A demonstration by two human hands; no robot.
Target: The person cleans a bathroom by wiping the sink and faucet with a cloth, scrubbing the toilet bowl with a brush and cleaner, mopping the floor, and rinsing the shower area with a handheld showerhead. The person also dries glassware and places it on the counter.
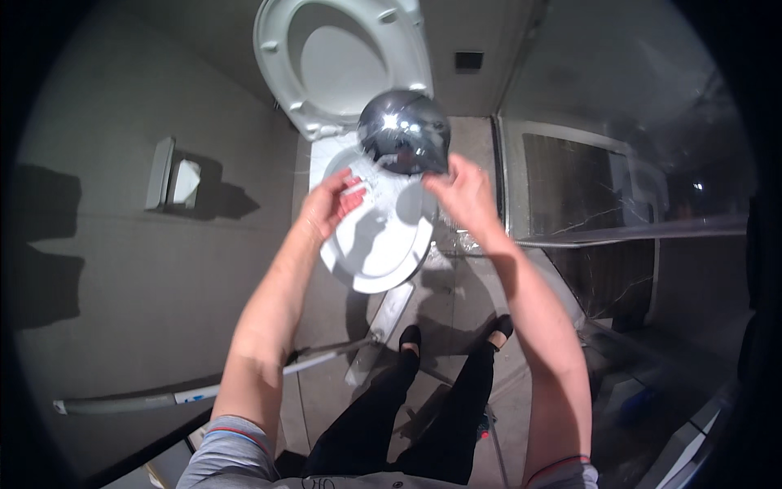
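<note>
A shiny round metal bowl [404, 131], its rounded side turned up, is tilted over the back of a white toilet bowl [372, 282]. My right hand [463, 191] grips the lower right edge of the metal bowl. What looks like water falls from it into the toilet. My left hand [336, 198] is over the toilet's left rim, fingers apart and curled, below and left of the metal bowl, with nothing in it. Behind them the toilet seat [269, 67] stands raised against its lid.
A toilet paper holder [160, 174] is on the left wall. A flat mop head [391, 312] lies on the floor before the toilet, its pole [330, 357] running left. To the right is a glass panel with a metal bar [635, 235]. Wet patches show beside the toilet.
</note>
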